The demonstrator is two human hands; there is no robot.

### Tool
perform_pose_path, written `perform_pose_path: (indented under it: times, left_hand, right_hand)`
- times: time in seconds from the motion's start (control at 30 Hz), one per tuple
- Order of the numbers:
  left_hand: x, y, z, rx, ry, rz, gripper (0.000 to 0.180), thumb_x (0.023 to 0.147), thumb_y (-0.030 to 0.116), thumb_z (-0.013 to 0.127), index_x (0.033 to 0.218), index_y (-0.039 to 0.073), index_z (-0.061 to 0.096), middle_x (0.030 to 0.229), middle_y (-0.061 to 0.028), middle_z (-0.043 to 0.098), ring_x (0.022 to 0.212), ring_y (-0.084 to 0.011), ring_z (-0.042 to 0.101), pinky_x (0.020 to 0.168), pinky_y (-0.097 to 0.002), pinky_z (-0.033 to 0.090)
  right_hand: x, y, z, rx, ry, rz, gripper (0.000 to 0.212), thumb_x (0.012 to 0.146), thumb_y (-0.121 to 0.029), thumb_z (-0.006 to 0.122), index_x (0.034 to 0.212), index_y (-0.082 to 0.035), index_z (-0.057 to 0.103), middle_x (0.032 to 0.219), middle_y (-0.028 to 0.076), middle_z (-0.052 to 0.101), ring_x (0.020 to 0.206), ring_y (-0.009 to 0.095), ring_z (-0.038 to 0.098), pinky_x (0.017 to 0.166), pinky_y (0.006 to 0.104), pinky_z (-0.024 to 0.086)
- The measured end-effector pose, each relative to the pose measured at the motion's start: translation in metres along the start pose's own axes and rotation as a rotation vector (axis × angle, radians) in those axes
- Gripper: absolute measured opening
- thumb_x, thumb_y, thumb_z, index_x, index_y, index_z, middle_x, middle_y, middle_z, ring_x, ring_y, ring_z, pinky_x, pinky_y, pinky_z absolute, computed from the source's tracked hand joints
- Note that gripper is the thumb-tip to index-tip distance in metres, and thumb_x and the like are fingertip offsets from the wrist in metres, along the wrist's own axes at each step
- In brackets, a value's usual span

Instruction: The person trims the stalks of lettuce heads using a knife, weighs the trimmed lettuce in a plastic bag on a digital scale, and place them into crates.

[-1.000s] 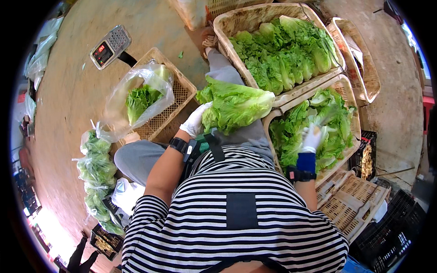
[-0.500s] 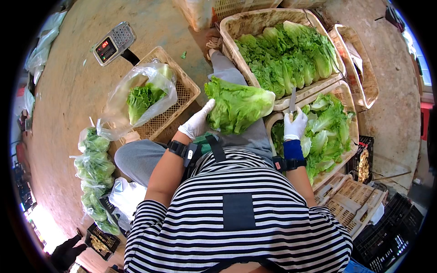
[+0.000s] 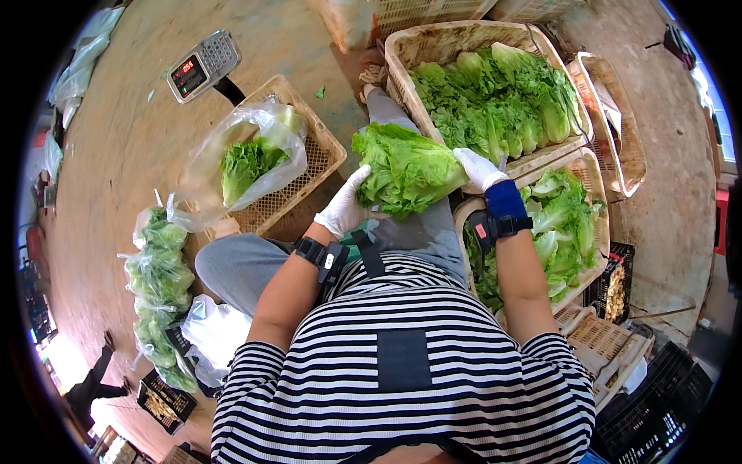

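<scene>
A head of green lettuce (image 3: 408,172) is held over my lap, its leafy end toward the left. My left hand (image 3: 344,203), in a white glove, grips it from its left side. At the lettuce's right end is my gloved right hand (image 3: 481,170), its fingers touching the stem end. That hand also holds a knife (image 3: 503,163); only a bit of blade shows beside the hand, and the handle is hidden. Below the right wrist, a pale crate (image 3: 601,232) contains loose lettuce leaves (image 3: 553,232).
A larger crate (image 3: 394,58) of lettuce heads (image 3: 502,97) stands ahead right. At left, an open plastic bag (image 3: 202,166) with lettuce lies in a crate (image 3: 334,151) beside a scale display (image 3: 205,66). Bagged greens (image 3: 158,278) line the floor; a person's legs (image 3: 93,387) show far left.
My right hand has moved from above the leaf crate up and left to the lettuce's stem end, and the knife blade has become mostly hidden. At the far left, the person's legs have shifted.
</scene>
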State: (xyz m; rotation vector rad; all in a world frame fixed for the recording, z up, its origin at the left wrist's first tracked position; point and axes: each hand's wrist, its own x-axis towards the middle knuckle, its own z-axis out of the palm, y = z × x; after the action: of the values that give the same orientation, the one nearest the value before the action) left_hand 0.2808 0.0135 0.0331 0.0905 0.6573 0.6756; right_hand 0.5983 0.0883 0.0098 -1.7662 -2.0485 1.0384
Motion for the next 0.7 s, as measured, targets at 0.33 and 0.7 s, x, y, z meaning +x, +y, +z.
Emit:
perform_pose_path:
  times: [0.33,0.7]
  left_hand:
    - [-0.001,0.034,0.015,-0.052,-0.082,0.002,0.060,0.085,0.042,0.058,0.131,0.009,0.040,0.128,-0.0102,0.049,0.114,-0.0240,0.050,0.095,-0.0405,0.041]
    - [0.016,0.042,0.099,0.343,0.068,0.602,0.059,0.087,0.045,0.051,0.132,0.009,0.036,0.114,-0.0101,0.054,0.097,-0.0171,0.053,0.081,-0.0297,0.042]
  right_hand:
    - [-0.080,-0.053,-0.025,1.252,-0.256,0.246,0.053,0.090,-0.039,0.050,0.127,-0.003,0.043,0.121,0.009,0.052,0.109,0.019,0.051,0.095,0.0341,0.041]
    - [-0.115,-0.102,0.004,1.521,0.308,-0.139,0.073,0.081,-0.040,0.062,0.137,-0.008,0.027,0.133,0.010,0.041,0.119,0.026,0.044,0.100,0.0420,0.037]
